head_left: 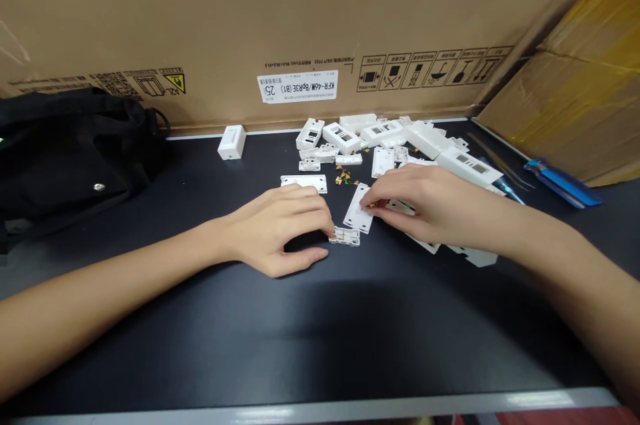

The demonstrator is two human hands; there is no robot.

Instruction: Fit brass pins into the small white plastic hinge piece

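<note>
My left hand (pixel 280 228) rests on the dark tabletop (pixel 350 332), its index fingertip and thumb at the left end of a small white switch housing (pixel 344 236) fitted with brass contacts. My right hand (pixel 420 202) pinches a tiny brass contact (pixel 373 205) at the edge of a white rectangular plate (pixel 358 208). Loose brass contacts (pixel 343 176) lie in a small cluster beyond my hands. Another white plate (pixel 304 183) lies just above my left hand. My right palm hides part of the white pieces beneath it.
A heap of white plastic housings (pixel 383 138) lies along the back. A white block (pixel 231 142) stands to its left, beside a black bag (pixel 75 152). A blue-handled screwdriver (pixel 563 184) and metal tweezers (pixel 495 160) lie right. Cardboard (pixel 300 25) stands behind.
</note>
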